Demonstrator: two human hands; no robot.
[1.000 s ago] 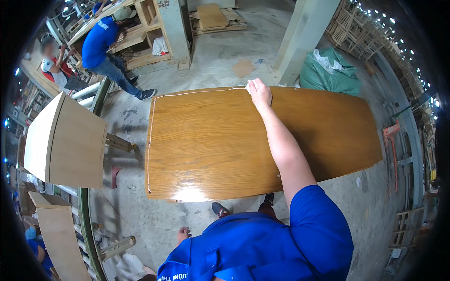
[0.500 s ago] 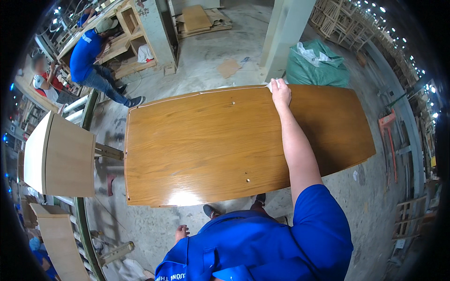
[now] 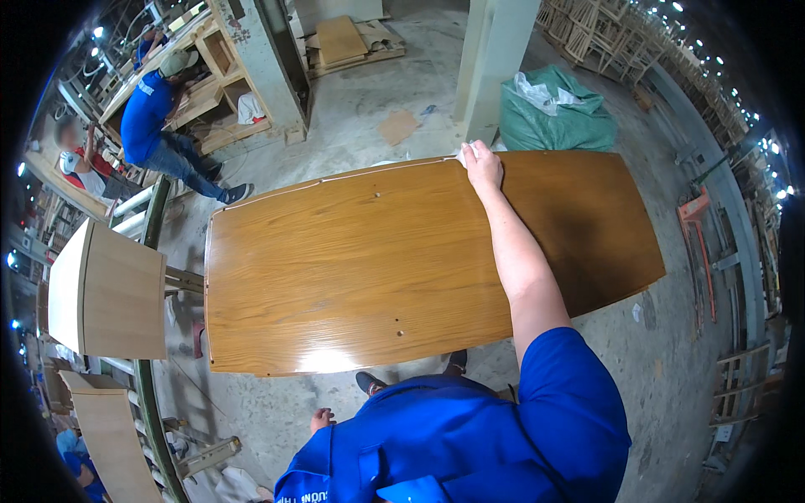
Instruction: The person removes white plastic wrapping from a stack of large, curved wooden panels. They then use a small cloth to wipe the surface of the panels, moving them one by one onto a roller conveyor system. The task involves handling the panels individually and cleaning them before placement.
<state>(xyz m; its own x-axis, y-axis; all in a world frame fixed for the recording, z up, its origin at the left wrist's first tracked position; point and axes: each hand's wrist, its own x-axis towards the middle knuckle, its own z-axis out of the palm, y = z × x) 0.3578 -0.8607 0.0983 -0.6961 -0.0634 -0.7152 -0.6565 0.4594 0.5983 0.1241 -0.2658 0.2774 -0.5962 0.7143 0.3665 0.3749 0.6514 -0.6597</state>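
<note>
A large glossy brown wooden panel [image 3: 335, 268] lies before me, with small holes in its face and another panel edge showing under its right end. A thin pale strip [image 3: 352, 177] follows its far and left edges. My right hand [image 3: 484, 166] reaches across to the far edge, its fingers closed on a small white piece at the strip's end. What this white piece is made of, I cannot make out, as the fingers cover most of it. Low by my side, my left hand [image 3: 322, 419] hangs loosely with fingers a little apart, holding nothing visible and away from the panel.
Beyond the panel stand a concrete pillar [image 3: 495, 67] and a stuffed green sack [image 3: 558, 117]. At left, a pale wooden cabinet piece [image 3: 126, 289] rests by a roller conveyor [image 3: 155, 214]. A co-worker in blue [image 3: 147, 113] bends over wooden furniture. An orange pallet jack [image 3: 694, 210] is at right.
The view has shifted slightly, so the panel appears farther left. My right hand stays at the far edge, still gripping the white piece. My left hand has hardly moved.
</note>
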